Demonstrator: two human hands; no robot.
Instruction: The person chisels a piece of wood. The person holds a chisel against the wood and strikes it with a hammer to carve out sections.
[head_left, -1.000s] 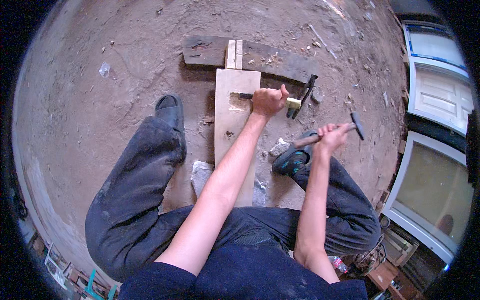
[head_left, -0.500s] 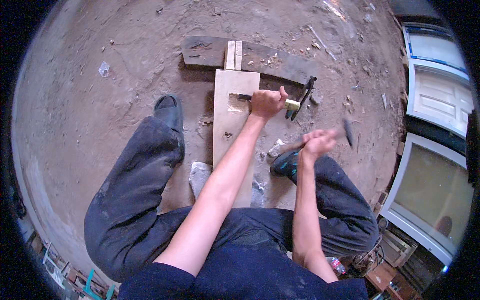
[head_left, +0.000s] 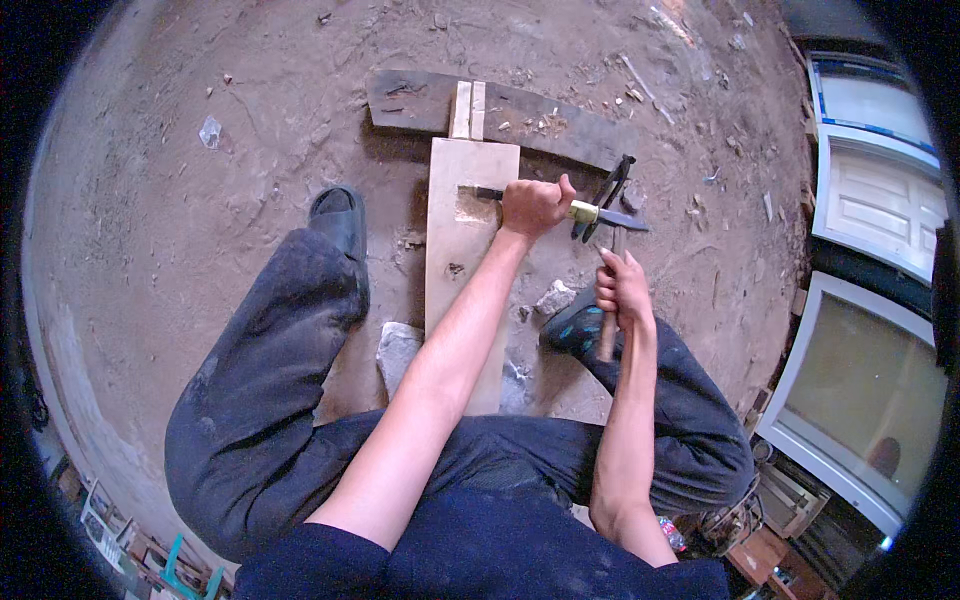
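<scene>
My left hand (head_left: pixel 533 208) is closed round the handle of a chisel (head_left: pixel 487 193). The dark blade points left, its tip at a chipped recess (head_left: pixel 474 207) in a pale wooden board (head_left: pixel 450 240). The yellow butt of the handle sticks out to the right of my fist. My right hand (head_left: pixel 623 288) grips a hammer (head_left: pixel 608 338) by its wooden handle. The dark hammer head is at the chisel's butt, seeming to touch it. The board runs from between my legs to a dark plank, its tenon-like end reaching over that plank.
A dark plank (head_left: pixel 410 100) lies crosswise beyond the board, with wood chips on it. A black curved object (head_left: pixel 617 182) lies by its right end. Pale stones (head_left: pixel 398 350) flank the board. Framed panels (head_left: pixel 850 370) lean along the right side.
My right hand has swung the hammer; its head has come from the right, blurred, to the chisel's butt. The left hand and chisel have stayed in place.
</scene>
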